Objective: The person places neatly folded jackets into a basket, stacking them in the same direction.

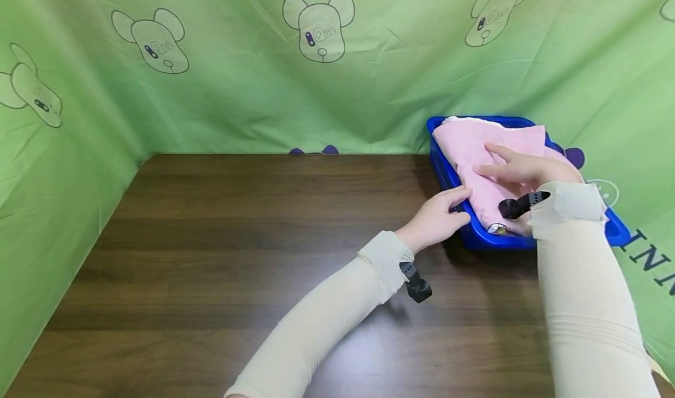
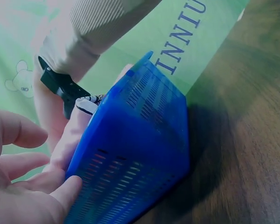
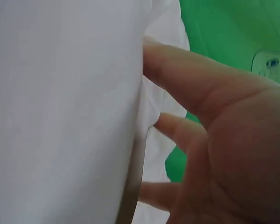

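Note:
A folded pink cloth [image 1: 469,146] lies in a blue plastic basket [image 1: 498,241] at the right of the table. My right hand [image 1: 522,166] is over it, fingers spread and fingertips touching the fabric. Close up in the right wrist view, these fingers [image 3: 182,74] meet the pale cloth [image 3: 70,112] along a fold. At the basket's near left rim is my left hand [image 1: 435,219], its fingers loosely extended. From the left wrist view, the left thumb [image 2: 70,191] lies against the perforated basket [image 2: 135,121], while the other fingers reach over the cloth.
The brown wooden table [image 1: 237,240] extends left of the basket. Green curtain [image 1: 237,93] with bear-head prints hangs behind and at both sides, close to the basket's back and right. A small black-and-white patterned item [image 1: 497,229] shows at the basket's near edge.

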